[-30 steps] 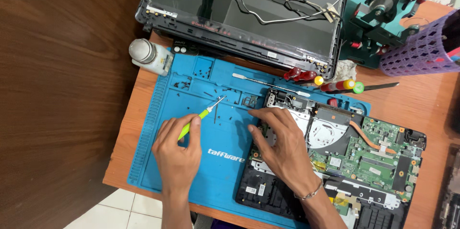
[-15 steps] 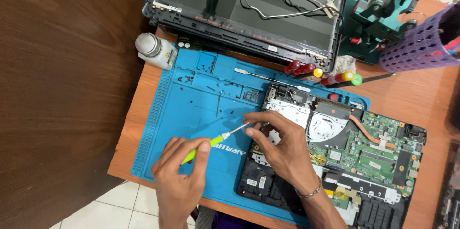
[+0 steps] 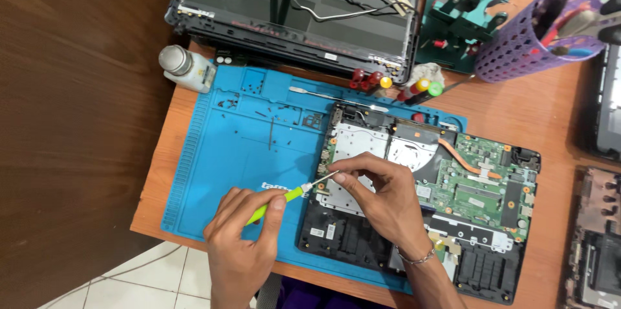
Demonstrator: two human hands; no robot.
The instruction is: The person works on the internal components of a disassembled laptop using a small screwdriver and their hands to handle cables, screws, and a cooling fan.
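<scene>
My left hand (image 3: 242, 238) grips a small screwdriver with a lime-green handle (image 3: 284, 198), its metal tip pointing right toward the left edge of an opened laptop base (image 3: 336, 231). My right hand (image 3: 381, 199) rests on that base, thumb and forefinger pinched around the screwdriver's tip (image 3: 326, 178). The base shows a green circuit board (image 3: 479, 183), a copper heat pipe (image 3: 462, 157) and a silver drive (image 3: 356, 144). It lies on a blue repair mat (image 3: 233, 154) with several tiny screws.
A detached laptop screen panel (image 3: 304, 11) with loose cables lies at the back. A white bottle (image 3: 184, 66) stands at the mat's far left corner. Screwdrivers (image 3: 401, 89), a metal pry tool (image 3: 330, 99), a teal vise (image 3: 466, 11) and a purple basket (image 3: 530, 37) sit behind.
My left hand moved the screwdriver from the mat's middle toward the laptop's left edge. My right hand's fingers closed on its tip. The view shifted.
</scene>
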